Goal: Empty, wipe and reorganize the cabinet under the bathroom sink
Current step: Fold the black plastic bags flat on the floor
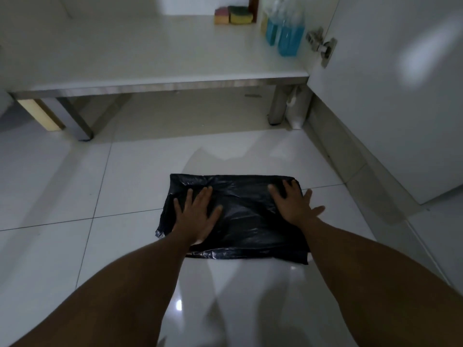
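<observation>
Black plastic bag (235,216) lies folded flat on floor tiles (75,186) before the open cabinet (155,58); left hand (198,214) and right hand (293,204) press it, fingers spread, gripping nothing; recommend smoothing outward, expelling air before folding further.

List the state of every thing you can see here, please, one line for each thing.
black plastic bag: folded flat on the floor
left hand: open, pressed flat on the bag
right hand: open, pressed flat on the bag
cabinet door: open
blue bottles: upright in the cabinet
sponges: lying in the cabinet
</observation>
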### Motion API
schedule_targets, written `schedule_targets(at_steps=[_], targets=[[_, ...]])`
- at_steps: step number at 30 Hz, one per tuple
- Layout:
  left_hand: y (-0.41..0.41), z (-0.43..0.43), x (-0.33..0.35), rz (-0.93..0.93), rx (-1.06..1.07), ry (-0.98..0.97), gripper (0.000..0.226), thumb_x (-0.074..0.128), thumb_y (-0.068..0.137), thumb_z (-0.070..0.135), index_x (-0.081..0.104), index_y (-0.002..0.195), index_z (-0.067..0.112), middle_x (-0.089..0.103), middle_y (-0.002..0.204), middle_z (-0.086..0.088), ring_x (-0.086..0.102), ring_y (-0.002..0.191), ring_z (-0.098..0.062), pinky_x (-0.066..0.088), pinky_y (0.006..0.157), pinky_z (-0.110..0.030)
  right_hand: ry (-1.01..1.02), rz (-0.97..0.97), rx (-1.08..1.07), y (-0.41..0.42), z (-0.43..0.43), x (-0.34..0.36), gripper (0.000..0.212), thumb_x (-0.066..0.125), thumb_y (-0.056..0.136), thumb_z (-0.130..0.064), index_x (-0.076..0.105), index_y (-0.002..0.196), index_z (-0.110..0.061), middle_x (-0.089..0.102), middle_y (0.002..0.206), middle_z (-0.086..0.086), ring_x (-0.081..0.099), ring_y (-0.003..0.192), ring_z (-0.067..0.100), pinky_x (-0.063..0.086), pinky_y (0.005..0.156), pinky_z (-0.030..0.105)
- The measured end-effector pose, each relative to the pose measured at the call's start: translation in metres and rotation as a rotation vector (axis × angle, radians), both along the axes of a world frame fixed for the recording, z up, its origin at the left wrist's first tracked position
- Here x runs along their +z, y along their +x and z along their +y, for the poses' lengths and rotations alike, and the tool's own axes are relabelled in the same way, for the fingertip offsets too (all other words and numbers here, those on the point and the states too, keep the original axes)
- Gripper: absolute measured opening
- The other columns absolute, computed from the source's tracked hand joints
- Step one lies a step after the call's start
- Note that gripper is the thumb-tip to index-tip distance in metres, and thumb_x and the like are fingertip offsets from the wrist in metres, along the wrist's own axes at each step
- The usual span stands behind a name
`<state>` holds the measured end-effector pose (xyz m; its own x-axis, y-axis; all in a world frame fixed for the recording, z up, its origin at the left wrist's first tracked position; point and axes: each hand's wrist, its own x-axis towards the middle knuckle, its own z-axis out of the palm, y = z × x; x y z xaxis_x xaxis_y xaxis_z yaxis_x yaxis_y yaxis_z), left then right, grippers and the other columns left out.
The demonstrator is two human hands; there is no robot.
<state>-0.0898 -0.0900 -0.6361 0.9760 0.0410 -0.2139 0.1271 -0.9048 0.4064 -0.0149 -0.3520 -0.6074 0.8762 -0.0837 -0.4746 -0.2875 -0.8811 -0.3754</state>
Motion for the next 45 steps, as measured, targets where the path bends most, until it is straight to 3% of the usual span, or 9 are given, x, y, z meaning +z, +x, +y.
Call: schedule_targets(at_steps=[3, 6, 8, 12, 16, 20, 29, 37, 45], targets=[[-0.002, 0.005, 0.018, -0.215, 0.071, -0.002, 0.068, 0.034, 0.100, 0.056, 0.013, 0.157, 0.028, 0.029, 0.158, -0.008, 0.022, 0.148, -0.026, -0.004, 0.119, -0.054, 0.221, -0.217, -0.226, 0.002, -0.008, 0.014, 0.060, 0.033, 0.090, -0.070, 0.040, 0.141, -0.039, 0.041, 0.150, -0.003, 0.033, 0.140, 0.029, 0.006, 0.113, 0.063], [0.000, 0.016, 0.034, -0.303, 0.192, 0.218, 0.067, 0.050, 0.093, 0.052, 0.031, 0.150, 0.023, 0.040, 0.147, -0.009, 0.034, 0.136, -0.031, 0.018, 0.115, -0.054, 0.317, -0.372, -0.289, 0.002, -0.017, 0.029, 0.046, 0.050, 0.096, -0.040, 0.046, 0.137, -0.018, 0.052, 0.137, 0.010, 0.053, 0.120, 0.028, 0.040, 0.105, 0.043], [0.000, 0.022, 0.043, -0.141, 0.395, 0.227, 0.073, 0.057, 0.087, 0.055, 0.031, 0.147, 0.020, 0.037, 0.145, -0.012, 0.036, 0.131, -0.035, 0.029, 0.107, -0.054, 0.310, -0.274, -0.355, -0.002, -0.022, 0.036, 0.050, 0.054, 0.095, -0.034, 0.046, 0.136, -0.005, 0.056, 0.128, 0.016, 0.057, 0.111, 0.030, 0.046, 0.094, 0.036], [0.001, 0.033, 0.042, 0.167, 0.675, -0.050, 0.087, 0.065, 0.084, 0.056, 0.030, 0.144, 0.004, 0.038, 0.142, -0.023, 0.038, 0.130, -0.041, 0.035, 0.106, -0.053, 0.349, 0.005, -0.444, -0.015, -0.029, 0.035, 0.047, 0.061, 0.090, -0.034, 0.059, 0.114, 0.006, 0.057, 0.082, 0.010, 0.059, 0.081, 0.028, 0.054, 0.087, 0.040], [0.010, 0.038, 0.048, 0.191, 0.745, -0.272, 0.069, 0.076, 0.077, 0.040, 0.053, 0.125, -0.003, 0.059, 0.121, -0.023, 0.059, 0.102, -0.037, 0.051, 0.090, -0.040, 0.426, 0.086, -0.494, -0.012, -0.026, 0.037, 0.065, 0.070, 0.085, -0.033, 0.049, 0.129, 0.009, 0.059, 0.120, 0.022, 0.060, 0.106, 0.036, 0.051, 0.096, 0.041], [0.015, 0.042, 0.054, 0.278, 0.821, -0.423, 0.066, 0.089, 0.065, 0.016, 0.057, 0.118, -0.007, 0.063, 0.116, -0.027, 0.063, 0.104, -0.041, 0.054, 0.094, -0.047, 0.478, 0.207, -0.513, -0.007, -0.020, 0.044, 0.086, 0.077, 0.082, -0.029, 0.031, 0.145, 0.008, 0.045, 0.142, 0.023, 0.051, 0.123, 0.037, 0.042, 0.108, 0.040], [0.022, 0.044, 0.057, 0.570, 0.782, -0.561, 0.054, 0.066, 0.090, 0.005, 0.042, 0.138, -0.008, 0.047, 0.140, -0.028, 0.048, 0.127, -0.045, 0.040, 0.108, -0.054, 0.461, 0.186, -0.509, -0.009, -0.015, 0.042, 0.065, 0.071, 0.086, -0.015, 0.040, 0.137, 0.010, 0.054, 0.131, 0.025, 0.058, 0.110, 0.037, 0.050, 0.097, 0.039], [0.010, 0.041, 0.058, 0.384, 0.878, -0.629, 0.070, 0.085, 0.069, 0.002, 0.049, 0.128, -0.012, 0.057, 0.127, -0.029, 0.059, 0.112, -0.045, 0.050, 0.097, -0.055, 0.492, 0.105, -0.509, -0.012, -0.023, 0.041, 0.056, 0.076, 0.077, -0.009, 0.053, 0.124, 0.011, 0.062, 0.094, 0.015, 0.060, 0.073, 0.027, 0.055, 0.082, 0.034], [0.006, 0.038, 0.071, 0.214, 0.830, -0.720, 0.061, 0.084, 0.075, 0.007, 0.055, 0.125, -0.010, 0.064, 0.117, -0.024, 0.066, 0.100, -0.039, 0.055, 0.091, -0.043, 0.576, 0.249, -0.488, -0.015, -0.031, 0.053, 0.048, 0.064, 0.075, -0.010, 0.058, 0.120, 0.003, 0.064, 0.110, 0.020, 0.064, 0.095, 0.038, 0.055, 0.085, 0.053]])
